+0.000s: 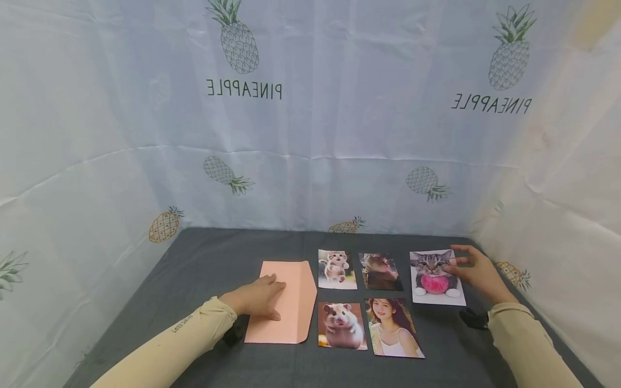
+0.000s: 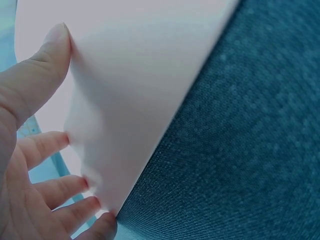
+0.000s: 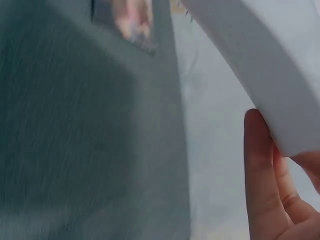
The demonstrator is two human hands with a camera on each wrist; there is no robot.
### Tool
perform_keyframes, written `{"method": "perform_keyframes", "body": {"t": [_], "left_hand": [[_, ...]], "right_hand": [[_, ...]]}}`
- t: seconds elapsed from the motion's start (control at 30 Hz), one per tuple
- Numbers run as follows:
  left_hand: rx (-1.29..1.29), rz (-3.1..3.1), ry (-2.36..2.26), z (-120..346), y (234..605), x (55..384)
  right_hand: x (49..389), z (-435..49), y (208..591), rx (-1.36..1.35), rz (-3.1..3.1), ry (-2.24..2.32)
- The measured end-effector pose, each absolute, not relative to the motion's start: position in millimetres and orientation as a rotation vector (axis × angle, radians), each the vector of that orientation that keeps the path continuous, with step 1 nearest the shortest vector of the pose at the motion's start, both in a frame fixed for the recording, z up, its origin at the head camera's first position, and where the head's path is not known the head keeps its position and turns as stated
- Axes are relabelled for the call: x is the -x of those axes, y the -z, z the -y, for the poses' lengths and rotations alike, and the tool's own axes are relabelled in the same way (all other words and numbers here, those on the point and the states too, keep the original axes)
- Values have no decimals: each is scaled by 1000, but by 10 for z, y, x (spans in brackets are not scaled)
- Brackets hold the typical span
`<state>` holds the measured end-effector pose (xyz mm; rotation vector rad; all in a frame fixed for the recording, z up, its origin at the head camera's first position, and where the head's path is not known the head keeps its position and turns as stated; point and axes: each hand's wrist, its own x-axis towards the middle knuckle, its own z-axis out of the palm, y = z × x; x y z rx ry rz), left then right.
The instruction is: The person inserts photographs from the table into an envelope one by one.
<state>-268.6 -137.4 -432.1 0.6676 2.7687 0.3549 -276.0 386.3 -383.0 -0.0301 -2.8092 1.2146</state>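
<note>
My left hand (image 1: 257,299) rests, fingers spread, on a peach-pink envelope (image 1: 293,318) lying flat, its flap unfolded to the right. In the left wrist view, the thumb and fingertips press on the pale envelope (image 2: 135,85). At the right of the table, my right hand (image 1: 480,277) pinches the right edge of a photo card (image 1: 433,264) of a tabby cat with a pink round thing. The right wrist view shows the card's white back (image 3: 255,60) lifted off the cloth, with fingers (image 3: 260,170) at its edge.
Between the hands lie several photo cards: a kitten (image 1: 337,269), a dark one (image 1: 380,272), a hamster (image 1: 342,326) and a person in white (image 1: 394,327). Dark grey cloth (image 1: 208,253) covers the table. White pineapple-print curtains (image 1: 310,124) enclose the back and sides.
</note>
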Motion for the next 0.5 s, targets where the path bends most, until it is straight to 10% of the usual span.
{"method": "perform_keyframes", "body": {"t": [0.5], "left_hand": [[-676, -2773, -376, 1379, 4322, 2676]], "right_hand": [[2762, -3083, 3642, -44, 2644, -1365]]}}
